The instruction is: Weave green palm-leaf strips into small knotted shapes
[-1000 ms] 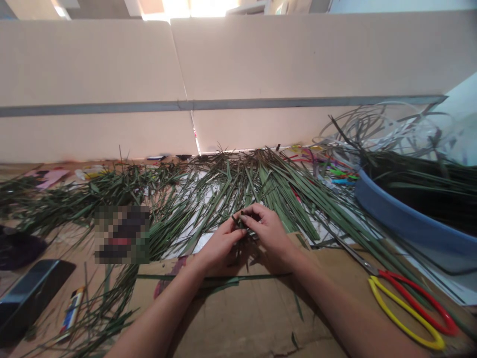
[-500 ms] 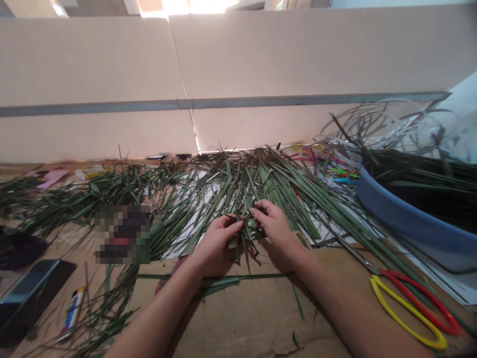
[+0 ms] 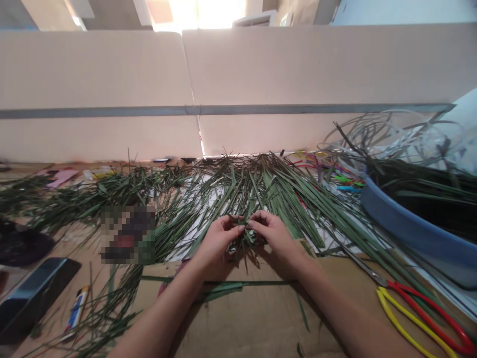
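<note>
My left hand (image 3: 216,238) and my right hand (image 3: 271,232) meet at the middle of the table, fingertips together. Between them they pinch a small folded piece of green leaf strips (image 3: 246,236), with short ends sticking out below. Just behind the hands spreads a big fan of long green leaf strips (image 3: 268,191). One long strip (image 3: 223,284) lies flat on the cardboard sheet (image 3: 242,323) under my forearms.
Scissors with red and yellow handles (image 3: 421,318) lie at the right. A blue basin (image 3: 410,228) full of dark leaves stands at the far right. At the left are a black phone (image 3: 33,296), a glue stick (image 3: 76,311) and a blurred patch. Beige partition panels close the back.
Both hands stay joined on the folded leaf piece, its loose ends tucked lower between the fingers. The view has shifted slightly, so everything sits a little lower and to the right.
</note>
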Motion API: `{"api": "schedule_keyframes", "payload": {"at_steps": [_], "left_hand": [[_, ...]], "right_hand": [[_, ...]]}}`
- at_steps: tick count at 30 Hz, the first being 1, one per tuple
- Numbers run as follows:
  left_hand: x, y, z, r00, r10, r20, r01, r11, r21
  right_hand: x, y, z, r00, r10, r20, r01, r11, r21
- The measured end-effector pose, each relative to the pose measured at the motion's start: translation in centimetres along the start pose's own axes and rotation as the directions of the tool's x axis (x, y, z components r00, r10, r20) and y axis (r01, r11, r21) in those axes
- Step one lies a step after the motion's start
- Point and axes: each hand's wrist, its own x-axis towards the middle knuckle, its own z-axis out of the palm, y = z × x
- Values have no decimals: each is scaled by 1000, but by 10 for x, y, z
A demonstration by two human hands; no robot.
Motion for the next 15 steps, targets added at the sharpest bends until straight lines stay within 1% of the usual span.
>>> {"api": "schedule_keyframes", "payload": {"at_steps": [3,6,11,15], "left_hand": [[1,-3,-2,1000,12,-4,-11,997,78],[3,-7,-5,999,40,13,-41,987,155],[3,-12,-6,999,42,16,-43,989,144],[1,-12,-6,999,49,13,-51,986,157]], "right_hand": [[-1,3,3,999,1,39,0,999,-33],[-1,6,4,999,21,33,-20,999,-25],[0,8,6,1000,19,14,-18,999,-30],[0,11,7,1000,21,22,-21,1000,-13]]}}
